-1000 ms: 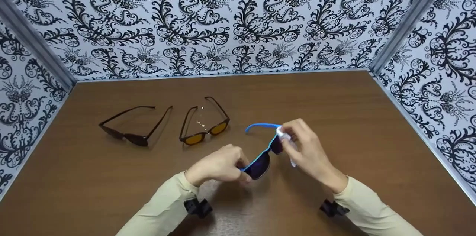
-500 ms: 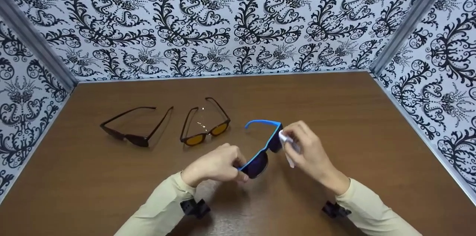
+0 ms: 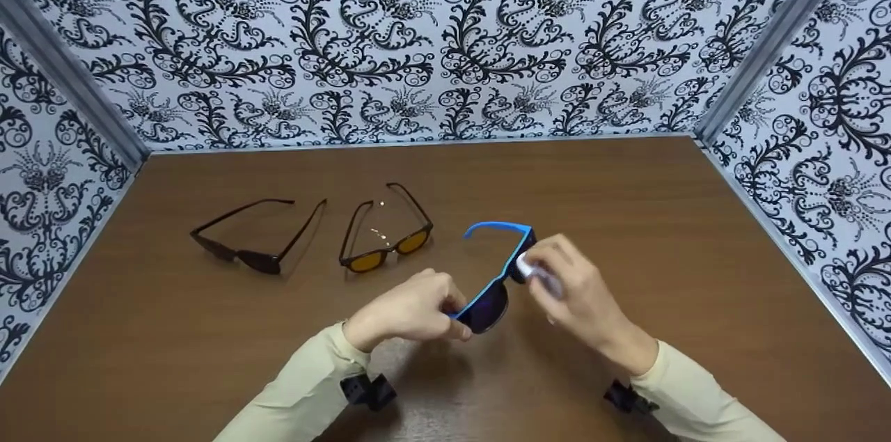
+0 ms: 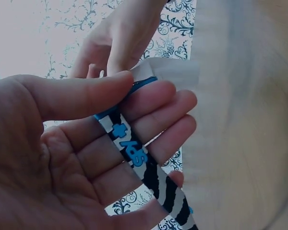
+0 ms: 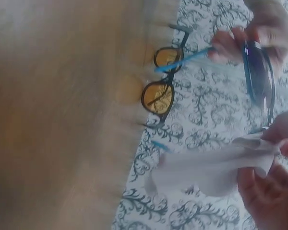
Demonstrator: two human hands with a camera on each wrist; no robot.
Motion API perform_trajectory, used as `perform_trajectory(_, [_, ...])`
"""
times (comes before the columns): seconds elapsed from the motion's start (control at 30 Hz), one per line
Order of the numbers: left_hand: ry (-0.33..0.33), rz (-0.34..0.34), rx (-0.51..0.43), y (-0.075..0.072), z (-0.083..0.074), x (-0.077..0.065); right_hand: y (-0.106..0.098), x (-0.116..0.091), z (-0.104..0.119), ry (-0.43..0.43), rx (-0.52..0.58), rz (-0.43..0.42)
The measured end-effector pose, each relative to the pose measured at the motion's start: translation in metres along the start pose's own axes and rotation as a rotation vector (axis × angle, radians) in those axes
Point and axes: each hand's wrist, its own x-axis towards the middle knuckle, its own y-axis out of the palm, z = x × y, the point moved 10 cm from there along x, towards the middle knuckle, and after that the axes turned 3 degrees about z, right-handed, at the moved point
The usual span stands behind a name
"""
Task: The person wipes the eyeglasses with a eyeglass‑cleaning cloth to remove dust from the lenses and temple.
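My left hand [image 3: 412,308] pinches blue-framed sunglasses [image 3: 493,304] at one end, between thumb and fingers. Their dark lenses face toward me and to the right, and a blue temple arm sticks out at the far end. In the left wrist view the other temple arm [image 4: 156,179], zebra-striped with blue marks, lies across the fingers. A white cloth [image 5: 206,167] is held in my right hand [image 3: 576,289], which presses it against the far lens. The fingers and cloth hide part of that lens.
Dark sunglasses [image 3: 257,261] lie with arms spread on the left of the brown table [image 3: 209,344]. Beside them are black-framed glasses with orange lenses [image 3: 367,262]. Patterned walls [image 3: 418,45] enclose the back and sides.
The right hand has moved slightly up and down with the cloth over the far lens. The sunglasses have tilted a little in the left hand. The other two pairs stay put.
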Motion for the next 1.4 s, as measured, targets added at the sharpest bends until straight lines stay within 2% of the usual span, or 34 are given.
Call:
perform_trajectory(0.1, [-0.007,0.042,-0.004,0.005,-0.001,-0.001,-0.011,0.002,-0.013,0.084,0.029,-0.064])
perform_trajectory(0.2, [-0.012,0.064,0.003,0.008,-0.002,-0.001,-0.015,0.003,-0.014,0.102,0.047,-0.080])
perform_trajectory(0.27, [-0.012,0.055,0.016,0.008,-0.002,0.000,-0.011,0.004,-0.008,0.067,0.043,-0.053])
perform_trajectory(0.43, [-0.015,0.000,-0.009,0.001,-0.001,0.003,0.003,0.002,0.017,-0.117,-0.012,0.055])
perform_trajectory(0.5, [-0.016,-0.012,-0.030,-0.001,0.001,0.003,0.006,0.001,0.018,-0.140,-0.028,0.077])
perform_trajectory(0.57, [-0.016,-0.009,-0.040,-0.001,0.001,0.002,0.004,0.001,0.012,-0.110,-0.026,0.072])
perform_trajectory(0.73, [-0.010,0.062,-0.038,0.007,0.000,0.000,-0.012,0.003,-0.013,0.055,0.001,-0.020])
perform_trajectory(0.83, [-0.004,0.081,-0.035,0.010,-0.002,0.000,-0.016,0.004,-0.013,0.079,0.002,-0.051])
perform_trajectory(0.9, [0.003,0.065,-0.035,0.009,-0.003,0.001,-0.014,0.005,-0.006,0.043,0.002,-0.037])
perform_trajectory(1.03, [0.003,0.003,-0.046,0.002,-0.003,0.002,0.000,0.005,0.017,-0.112,-0.041,0.036])
perform_trajectory(1.1, [0.005,-0.022,-0.049,-0.001,-0.002,0.002,0.005,0.002,0.022,-0.156,-0.060,0.068])
perform_trajectory(1.17, [0.003,-0.031,-0.056,-0.002,-0.001,0.002,0.005,0.000,0.019,-0.137,-0.074,0.078])
perform_trajectory(1.23, [0.004,-0.023,-0.056,-0.002,-0.001,0.001,0.001,0.000,0.010,-0.070,-0.064,0.063])
perform_trajectory(1.33, [0.006,0.011,-0.043,0.001,-0.001,-0.001,-0.009,0.001,-0.005,0.023,-0.044,0.012])
perform_trajectory(1.4, [0.010,0.041,-0.031,0.004,-0.003,-0.001,-0.013,0.003,-0.011,0.054,-0.030,-0.022])
